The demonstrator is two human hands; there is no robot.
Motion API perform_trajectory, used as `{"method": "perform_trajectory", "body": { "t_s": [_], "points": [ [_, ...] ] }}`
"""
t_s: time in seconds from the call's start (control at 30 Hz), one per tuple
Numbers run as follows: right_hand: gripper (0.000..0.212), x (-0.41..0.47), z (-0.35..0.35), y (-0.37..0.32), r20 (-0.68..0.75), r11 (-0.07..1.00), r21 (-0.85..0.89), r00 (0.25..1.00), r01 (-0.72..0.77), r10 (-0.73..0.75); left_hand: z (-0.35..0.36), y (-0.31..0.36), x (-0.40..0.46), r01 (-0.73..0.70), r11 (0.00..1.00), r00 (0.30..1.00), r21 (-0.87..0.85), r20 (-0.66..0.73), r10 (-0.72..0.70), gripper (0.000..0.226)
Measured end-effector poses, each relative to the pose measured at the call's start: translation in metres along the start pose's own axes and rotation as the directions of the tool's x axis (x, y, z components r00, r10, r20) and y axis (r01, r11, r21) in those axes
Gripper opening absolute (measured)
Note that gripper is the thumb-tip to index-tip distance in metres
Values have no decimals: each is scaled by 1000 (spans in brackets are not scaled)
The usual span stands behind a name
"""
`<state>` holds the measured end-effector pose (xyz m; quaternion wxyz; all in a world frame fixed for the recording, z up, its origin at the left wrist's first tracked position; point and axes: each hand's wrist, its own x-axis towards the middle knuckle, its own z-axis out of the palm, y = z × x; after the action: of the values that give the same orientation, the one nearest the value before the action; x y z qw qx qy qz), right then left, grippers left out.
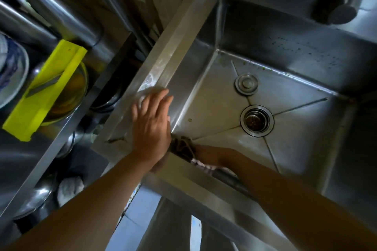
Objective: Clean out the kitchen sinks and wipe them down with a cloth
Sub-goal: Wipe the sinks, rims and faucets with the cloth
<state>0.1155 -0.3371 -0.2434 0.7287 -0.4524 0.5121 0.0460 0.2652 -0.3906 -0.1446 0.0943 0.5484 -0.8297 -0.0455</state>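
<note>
A stainless steel sink (224, 96) fills the middle and right. Its floor holds a round drain strainer (256, 120) with dark residue, and a separate round plug (246, 84) lies beyond it. My left hand (151, 126) lies flat with straight fingers on the sink's left rim. My right hand (212, 156) is down in the near left corner of the basin, pressed against a crumpled brownish cloth (182, 146). The near rim hides its fingers, so the grip cannot be seen. Green specks dot the far floor seam.
A faucet spout (336, 4) hangs over the sink's far right. Left of the sink, a lower rack holds a yellow slicer (47, 89), a yellow bowl (71, 96), a blue patterned plate (12, 71) and steel bowls (36, 195). Pale floor tiles (140, 216) show below.
</note>
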Motion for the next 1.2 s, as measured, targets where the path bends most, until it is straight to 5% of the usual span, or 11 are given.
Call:
{"method": "perform_trajectory", "body": {
  "t_s": [0.1,0.2,0.43,0.6,0.7,0.77,0.83,0.87,0.97,1.2],
  "points": [
    [28,-14,6,-4,-33,994,50,995,92,-91,4,23,-14,-29,999,999,-22,41,29,42],
    [29,-33,3,29,18,992,119,1000,-28,26,9,47,-22,-42,998,995,-46,93,46,35],
    [33,-61,-7,131,-94,958,-183,974,-221,207,22,89,-29,-117,990,976,-81,173,130,28],
    [61,-42,-5,93,-41,993,-96,997,-73,69,23,87,-28,-111,989,979,-93,162,125,30],
    [11,-26,2,59,-24,999,34,1000,4,-3,23,85,-30,-88,991,981,-103,161,104,25],
    [27,-30,3,51,-18,999,0,999,40,-40,24,84,-30,-87,991,980,-106,168,104,25],
    [20,-40,0,62,-6,998,6,998,63,-63,23,85,-29,-91,989,979,-114,171,109,28],
    [15,-49,-1,71,17,999,19,999,39,-40,23,85,-29,-91,989,980,-115,167,110,28],
    [42,-76,-3,96,23,998,-40,998,-50,51,24,85,-30,-98,988,981,-116,155,115,29],
    [35,-105,4,50,-53,990,42,989,-137,139,22,86,-31,-96,985,982,-141,150,117,23]
  ]
}}
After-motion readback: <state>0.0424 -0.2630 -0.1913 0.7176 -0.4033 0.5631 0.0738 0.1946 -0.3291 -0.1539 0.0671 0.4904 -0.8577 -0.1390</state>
